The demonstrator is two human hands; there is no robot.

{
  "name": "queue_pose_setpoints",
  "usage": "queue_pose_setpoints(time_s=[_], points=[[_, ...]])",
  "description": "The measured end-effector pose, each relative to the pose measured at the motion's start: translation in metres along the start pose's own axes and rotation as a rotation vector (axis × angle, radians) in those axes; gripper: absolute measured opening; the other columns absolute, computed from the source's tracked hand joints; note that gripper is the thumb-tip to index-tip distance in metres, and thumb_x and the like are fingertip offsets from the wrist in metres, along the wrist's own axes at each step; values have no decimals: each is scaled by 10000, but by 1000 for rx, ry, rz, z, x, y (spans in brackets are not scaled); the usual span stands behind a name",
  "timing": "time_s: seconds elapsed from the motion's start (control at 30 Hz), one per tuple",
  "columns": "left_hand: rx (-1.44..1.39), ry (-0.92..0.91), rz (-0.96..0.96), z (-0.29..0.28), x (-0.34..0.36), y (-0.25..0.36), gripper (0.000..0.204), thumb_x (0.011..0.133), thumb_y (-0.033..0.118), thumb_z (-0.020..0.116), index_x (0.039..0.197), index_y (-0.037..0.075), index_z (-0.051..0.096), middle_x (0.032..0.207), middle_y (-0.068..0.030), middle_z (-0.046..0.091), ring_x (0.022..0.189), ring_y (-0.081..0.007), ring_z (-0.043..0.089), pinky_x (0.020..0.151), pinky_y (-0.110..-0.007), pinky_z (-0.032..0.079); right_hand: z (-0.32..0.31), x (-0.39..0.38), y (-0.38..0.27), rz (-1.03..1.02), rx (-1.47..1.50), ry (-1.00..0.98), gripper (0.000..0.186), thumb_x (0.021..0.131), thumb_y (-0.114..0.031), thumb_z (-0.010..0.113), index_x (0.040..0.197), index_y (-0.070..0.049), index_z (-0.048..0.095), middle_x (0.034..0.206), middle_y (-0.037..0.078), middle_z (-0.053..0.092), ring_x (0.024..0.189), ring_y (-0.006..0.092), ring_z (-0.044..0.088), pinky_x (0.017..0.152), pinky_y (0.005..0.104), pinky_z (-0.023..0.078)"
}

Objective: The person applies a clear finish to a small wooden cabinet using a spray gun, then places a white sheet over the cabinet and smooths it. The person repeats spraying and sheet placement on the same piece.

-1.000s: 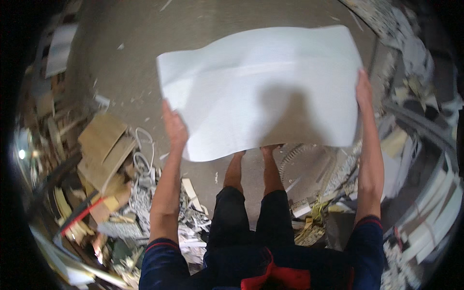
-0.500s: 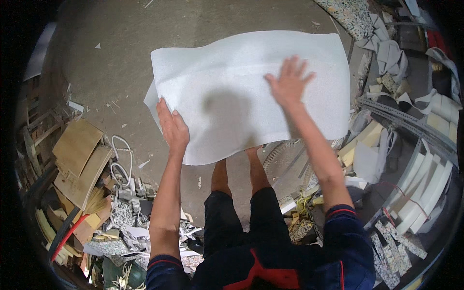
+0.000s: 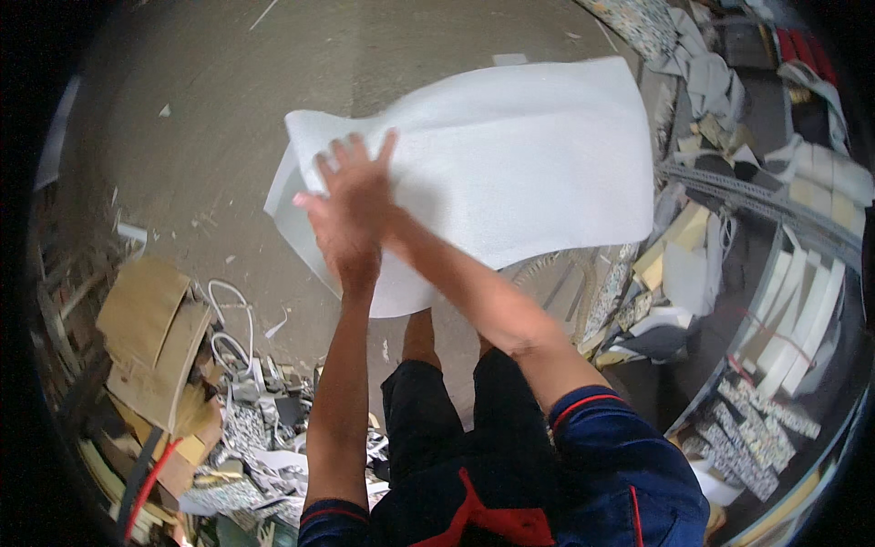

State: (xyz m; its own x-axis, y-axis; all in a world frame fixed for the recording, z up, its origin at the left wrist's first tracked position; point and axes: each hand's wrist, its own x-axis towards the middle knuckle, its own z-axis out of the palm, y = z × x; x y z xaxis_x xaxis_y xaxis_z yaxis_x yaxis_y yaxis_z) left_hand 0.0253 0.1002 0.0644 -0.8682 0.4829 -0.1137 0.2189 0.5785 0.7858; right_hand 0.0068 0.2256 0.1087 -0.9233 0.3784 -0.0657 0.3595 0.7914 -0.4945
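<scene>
A large white flexible sheet (image 3: 529, 164) with wavy edges spans the middle of the view above my legs. At its left, another layer or flap (image 3: 290, 210) shows beneath. My left hand (image 3: 335, 239) holds the sheet at that left end, its fingers largely hidden behind my right hand. My right hand (image 3: 357, 178) lies over the sheet's left part with fingers spread and thumb apart, slightly blurred, crossing in front of my left hand.
Cardboard or board pieces (image 3: 146, 310), a white looped cord (image 3: 232, 342) and heaped scraps (image 3: 269, 428) lie at the lower left. Along the right are speckled foam offcuts (image 3: 738, 442), white strips (image 3: 779, 328), a perforated metal bar (image 3: 729, 191) and crumpled material (image 3: 702, 73).
My right hand left the sheet's right edge, opened, and has swept leftward across it to my left hand. The sheet's left end has shifted and more of the layer beneath shows.
</scene>
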Motion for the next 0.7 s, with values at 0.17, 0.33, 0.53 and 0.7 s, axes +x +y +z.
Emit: queue_pose_setpoints(time_s=[0.17, 0.33, 0.53, 0.7], points=[[-89, -41, -45, 1, 7, 4, 595, 979, 240, 512, 1458, -80, 362, 1470, -306, 416, 1395, -409, 397, 1158, -480, 301, 8, -21, 33, -113, 293, 338, 798, 809, -485, 748, 1448, -69, 511, 1550, 276, 350, 1443, 451, 333, 1134, 708, 205], [188, 25, -7, -2, -1, 9, 646, 977, 218, 362, 1529, -95, 240, 1586, -332, 247, 1481, -484, 225, 1230, -515, 156, -42, -100, 191, 267, -348, -144, 794, 933, -542, 589, 1594, -221, 287, 1676, 112, 194, 1544, 333, 174, 1171, 711, 110], [144, 41, 8, -1, 2, 12, 628, 971, 198, 379, 1501, -122, 274, 1565, -339, 282, 1467, -476, 261, 1230, -495, 176, -115, -138, 294, 233, -728, -110, 718, 998, -610, 434, 1598, -257, 258, 1678, 60, 171, 1541, 301, 155, 1214, 641, 144], [160, 52, 57, 0, -1, 8, 627, 968, 200, 385, 1491, -133, 285, 1550, -345, 304, 1455, -474, 288, 1223, -503, 199, -100, -149, 290, 373, -767, 92, 738, 1005, -577, 437, 1591, -156, 278, 1671, 122, 177, 1536, 353, 153, 1182, 686, 147]])
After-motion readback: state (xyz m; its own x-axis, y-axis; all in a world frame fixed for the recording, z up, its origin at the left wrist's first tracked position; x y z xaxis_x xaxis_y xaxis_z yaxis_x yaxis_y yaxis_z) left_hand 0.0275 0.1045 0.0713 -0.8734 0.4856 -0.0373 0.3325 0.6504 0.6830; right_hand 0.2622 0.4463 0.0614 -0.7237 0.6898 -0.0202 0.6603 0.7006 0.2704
